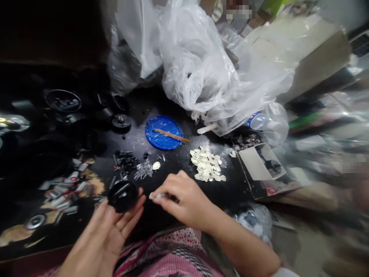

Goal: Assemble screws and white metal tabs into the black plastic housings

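Note:
A round black part [123, 196] rests in my left hand [115, 227], its palm up and fingers partly curled beneath the part. Just right of it, my right hand [181, 198] pinches a small pale piece [151, 196] at its fingertips; a thin bluish item shows between the fingers, too blurred to name. Beyond my hands lie small grey pins [143, 169], a heap of dark screws and springs [127, 162] and a single cream disc [156, 166]. A pile of flat cream plates [208, 165] sits past my right hand.
A blue lid [164, 139] smeared with paste holds a brown stick [172, 135]. Silver cylinders [62, 198] and a metal ring [35, 221] lie at left. Clear plastic bags [198, 65] cover the back. An open white box [259, 163] stands at right, near a blurred bottle [259, 121].

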Tool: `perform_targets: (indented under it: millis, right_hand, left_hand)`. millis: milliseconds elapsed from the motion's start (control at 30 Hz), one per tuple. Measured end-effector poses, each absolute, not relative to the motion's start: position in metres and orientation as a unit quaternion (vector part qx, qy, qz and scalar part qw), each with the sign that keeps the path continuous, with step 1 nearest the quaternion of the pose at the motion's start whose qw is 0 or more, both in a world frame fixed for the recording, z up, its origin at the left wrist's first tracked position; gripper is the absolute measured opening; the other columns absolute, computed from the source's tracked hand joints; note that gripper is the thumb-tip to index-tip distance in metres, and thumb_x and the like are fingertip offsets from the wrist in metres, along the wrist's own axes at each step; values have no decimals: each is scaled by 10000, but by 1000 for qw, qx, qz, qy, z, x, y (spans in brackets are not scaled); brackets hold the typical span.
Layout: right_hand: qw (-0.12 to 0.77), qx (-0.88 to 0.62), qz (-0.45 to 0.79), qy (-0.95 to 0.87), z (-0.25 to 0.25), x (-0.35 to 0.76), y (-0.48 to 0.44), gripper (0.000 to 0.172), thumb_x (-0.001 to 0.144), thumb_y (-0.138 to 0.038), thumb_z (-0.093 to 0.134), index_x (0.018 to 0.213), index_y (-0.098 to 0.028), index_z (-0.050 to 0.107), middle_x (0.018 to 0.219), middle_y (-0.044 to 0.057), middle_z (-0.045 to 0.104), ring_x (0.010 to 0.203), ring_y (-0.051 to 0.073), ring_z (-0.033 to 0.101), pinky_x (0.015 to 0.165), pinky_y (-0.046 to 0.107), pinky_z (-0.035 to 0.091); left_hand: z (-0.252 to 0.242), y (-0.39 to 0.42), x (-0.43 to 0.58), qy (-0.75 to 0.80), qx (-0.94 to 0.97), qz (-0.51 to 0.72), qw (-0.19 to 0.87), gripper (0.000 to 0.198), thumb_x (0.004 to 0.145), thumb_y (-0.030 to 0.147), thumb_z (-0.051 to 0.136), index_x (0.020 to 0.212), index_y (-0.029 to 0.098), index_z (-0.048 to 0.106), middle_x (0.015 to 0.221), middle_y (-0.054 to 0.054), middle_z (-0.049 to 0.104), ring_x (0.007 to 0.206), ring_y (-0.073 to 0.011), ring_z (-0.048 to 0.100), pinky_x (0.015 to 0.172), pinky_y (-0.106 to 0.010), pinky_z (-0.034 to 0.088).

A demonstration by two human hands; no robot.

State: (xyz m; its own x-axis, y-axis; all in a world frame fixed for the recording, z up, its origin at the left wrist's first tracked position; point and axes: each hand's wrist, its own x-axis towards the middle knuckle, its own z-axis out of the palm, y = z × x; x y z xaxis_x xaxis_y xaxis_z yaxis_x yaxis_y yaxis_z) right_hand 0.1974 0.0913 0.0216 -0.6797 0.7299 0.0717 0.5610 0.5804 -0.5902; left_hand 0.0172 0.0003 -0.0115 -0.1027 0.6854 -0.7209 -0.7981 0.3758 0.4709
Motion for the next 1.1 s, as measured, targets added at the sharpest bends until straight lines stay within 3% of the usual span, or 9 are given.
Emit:
perform_targets:
  millis: [133,267,367,467,800,933,1100]
  right_hand:
    - [214,-305,236,-897,18,171,82,141,940,-221,514,926,-154,637,843,25,697,766,122,599,736,304,328]
    - [255,-308,218,-890,19,163,83,126,930,-213,521,894,-157,627,809,19,695,758,120,613,722,309,330]
    - [279,-262,203,-901,24,163,84,103,901,-151,529,894,-152,632,842,20,701,748,111,624,704,309,334]
    - [279,-239,179,-912,26,163,85,124,894,-128,518,893,-150,641,856,25,706,730,111,626,690,315,331]
    - [258,-231,153,-926,26,162,87,159,903,-144,492,900,-161,650,805,10,698,673,108,590,673,322,302]
    - [265,-232,155,-923,26,163,85,156,885,-123,504,878,-148,659,781,11,690,652,108,576,659,325,287]
    - [250,-265,159,-918,26,162,74,161,894,-157,518,882,-174,677,668,-17,648,590,102,497,655,329,254]
  left_hand:
    - [2,4,22,455,-112,576,669,257,768,321,727,1008,234,710,1167,-79,715,1104,-291,635,885,-370,551]
    - [4,1,17,453,-73,613,644,366,762,362,728,1109,255,682,1173,-75,710,1086,-284,645,871,-368,558]
    - [1,1,17,500,-61,619,603,368,687,364,799,1028,260,709,1027,-44,754,950,-255,703,800,-316,583]
    - [-3,-1,20,524,-34,618,585,351,637,323,844,965,296,722,887,17,762,828,-184,724,765,-237,574]
    - [-8,-9,20,531,14,590,609,321,679,351,817,974,325,691,912,68,749,813,-105,696,805,-198,544]
    - [-5,-4,23,532,33,581,615,347,675,375,815,982,294,675,937,43,744,829,-121,690,829,-224,542]
    - [-2,1,27,539,54,600,589,308,605,318,856,824,254,649,751,50,699,769,-167,689,697,-231,571]
